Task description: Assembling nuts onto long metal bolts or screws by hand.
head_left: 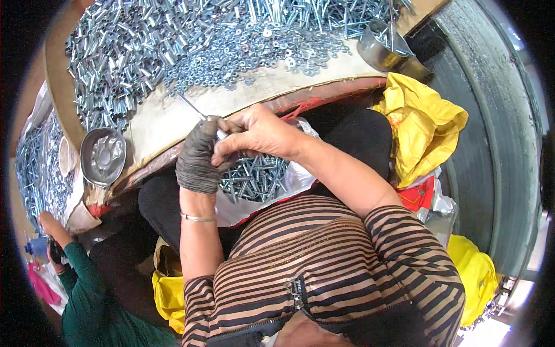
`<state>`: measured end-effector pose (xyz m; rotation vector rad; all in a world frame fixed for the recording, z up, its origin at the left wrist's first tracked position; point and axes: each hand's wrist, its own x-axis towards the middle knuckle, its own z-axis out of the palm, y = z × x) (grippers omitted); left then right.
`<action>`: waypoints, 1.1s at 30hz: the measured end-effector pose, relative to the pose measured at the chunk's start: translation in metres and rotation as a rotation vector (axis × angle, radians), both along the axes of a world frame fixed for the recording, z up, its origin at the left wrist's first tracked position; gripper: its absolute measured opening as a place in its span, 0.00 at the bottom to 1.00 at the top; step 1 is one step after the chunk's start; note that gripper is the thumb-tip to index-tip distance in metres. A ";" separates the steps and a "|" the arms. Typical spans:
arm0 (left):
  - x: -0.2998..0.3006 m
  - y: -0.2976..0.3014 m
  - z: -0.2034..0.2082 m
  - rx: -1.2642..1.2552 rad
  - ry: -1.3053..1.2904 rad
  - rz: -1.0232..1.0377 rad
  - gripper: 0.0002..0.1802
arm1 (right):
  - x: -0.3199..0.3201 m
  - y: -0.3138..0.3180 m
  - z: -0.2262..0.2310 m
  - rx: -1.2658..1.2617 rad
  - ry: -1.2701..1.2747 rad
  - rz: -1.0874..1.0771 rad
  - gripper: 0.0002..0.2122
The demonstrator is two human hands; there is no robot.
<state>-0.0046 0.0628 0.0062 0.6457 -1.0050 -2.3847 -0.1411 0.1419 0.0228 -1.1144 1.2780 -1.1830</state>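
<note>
My left hand [199, 156], in a dark grey fingerless glove, is closed around a thin metal bolt [191, 107] whose shank sticks out up and to the left. My right hand [266, 134] is bare, its thumb and fingers pinched at the bolt's other end, where a short silvery cylinder [221, 134] shows; the fingertips partly hide it. Just under both hands, a white bag [298, 178] rests open on my lap, holding several bolts with sleeves [254, 179].
Ahead, the worktable [167, 118] bears heaps of metal sleeves [110, 63], washers [254, 55] and long bolts [329, 13]. A metal bowl [103, 156] stands at its left, a metal cup [378, 46] at its right. Yellow cloth [422, 124] lies to my right. A green-sleeved co-worker [95, 289] sits at left.
</note>
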 end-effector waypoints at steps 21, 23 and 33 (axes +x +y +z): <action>-0.013 -0.002 -0.003 -0.293 -0.163 -0.064 0.13 | -0.149 0.000 -0.018 0.065 1.124 -0.385 0.11; -0.013 -0.004 -0.002 -0.292 -0.190 -0.057 0.13 | -0.151 0.000 -0.016 0.000 1.067 -0.520 0.10; -0.010 -0.013 0.002 -0.309 -0.243 -0.033 0.13 | -0.128 -0.019 -0.026 -0.008 1.228 -0.435 0.06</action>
